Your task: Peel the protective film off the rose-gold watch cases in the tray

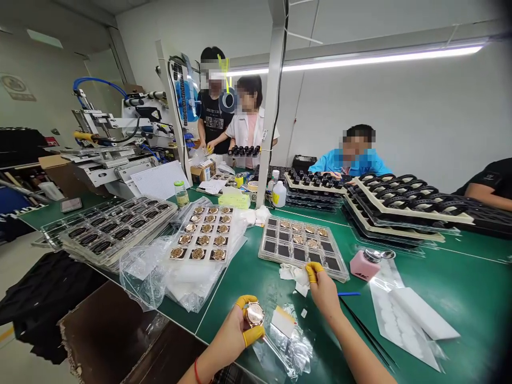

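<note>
My left hand [234,333], with yellow finger cots on thumb and finger, is closed around a rose-gold watch case [255,314] above the bench. Farther right, my right hand [323,285] also wears yellow cots. Its fingers are pinched at the edge of a crumpled white tissue [294,273]. Just behind the tissue lies a compartment tray [269,246] with black pads and several rose-gold watch cases. Another tray [203,217], full of rose-gold watch cases, rests on plastic bags to the left. Beneath my hands are clear plastic bags [294,349] and a small white-and-orange piece [283,321].
To the right stand a pink pump bottle [365,264], black tweezers [366,330] and white sheets [424,314]. Stacked trays [120,226] are at left; more stacks [408,200] hold black straps at right. A metal post [269,106] rises ahead. Several people are across the bench.
</note>
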Demonstrator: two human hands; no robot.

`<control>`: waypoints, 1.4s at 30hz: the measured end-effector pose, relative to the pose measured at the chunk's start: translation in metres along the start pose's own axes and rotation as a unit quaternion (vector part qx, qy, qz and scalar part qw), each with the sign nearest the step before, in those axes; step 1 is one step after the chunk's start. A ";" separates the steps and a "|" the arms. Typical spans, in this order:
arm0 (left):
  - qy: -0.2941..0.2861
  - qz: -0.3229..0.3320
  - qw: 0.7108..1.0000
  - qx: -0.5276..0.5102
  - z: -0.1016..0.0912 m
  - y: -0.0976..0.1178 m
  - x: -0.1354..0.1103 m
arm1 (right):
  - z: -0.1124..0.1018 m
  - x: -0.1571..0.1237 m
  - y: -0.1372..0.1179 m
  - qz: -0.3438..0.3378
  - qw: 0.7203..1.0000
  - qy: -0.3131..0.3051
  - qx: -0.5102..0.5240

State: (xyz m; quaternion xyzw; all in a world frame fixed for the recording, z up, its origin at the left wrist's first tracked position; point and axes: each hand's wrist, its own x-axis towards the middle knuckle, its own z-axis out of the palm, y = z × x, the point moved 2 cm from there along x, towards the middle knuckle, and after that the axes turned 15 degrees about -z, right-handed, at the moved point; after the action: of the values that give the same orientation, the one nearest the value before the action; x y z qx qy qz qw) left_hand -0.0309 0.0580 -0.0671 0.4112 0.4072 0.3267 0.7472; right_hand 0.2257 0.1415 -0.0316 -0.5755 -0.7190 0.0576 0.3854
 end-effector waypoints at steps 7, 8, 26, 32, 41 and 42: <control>0.006 0.004 1.000 -0.003 0.003 0.010 -0.003 | 0.003 -0.002 -0.044 -0.058 0.988 -0.126 0.061; 0.014 0.003 1.000 -0.003 0.003 0.013 -0.005 | 0.003 -0.006 -0.059 -0.082 0.984 -0.141 0.074; 0.041 0.022 0.999 -0.017 0.006 0.028 -0.012 | 0.008 -0.040 -0.143 -0.362 0.904 -0.217 0.073; 0.031 0.019 0.998 0.042 0.016 0.036 -0.016 | 0.015 -0.034 -0.135 -0.290 0.939 -0.175 0.066; 0.044 0.038 0.994 0.093 0.015 0.035 -0.014 | 0.015 -0.035 -0.138 -0.298 0.939 -0.152 0.074; 0.049 0.035 0.995 0.079 0.014 0.035 -0.014 | 0.013 -0.035 -0.138 -0.298 0.939 -0.151 0.077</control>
State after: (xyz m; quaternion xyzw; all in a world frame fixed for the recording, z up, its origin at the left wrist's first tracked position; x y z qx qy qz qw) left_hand -0.0303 0.0575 -0.0268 0.4665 0.4528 0.3394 0.6798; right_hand 0.1105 0.0701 0.0148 -0.2882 -0.9005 0.0818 0.3152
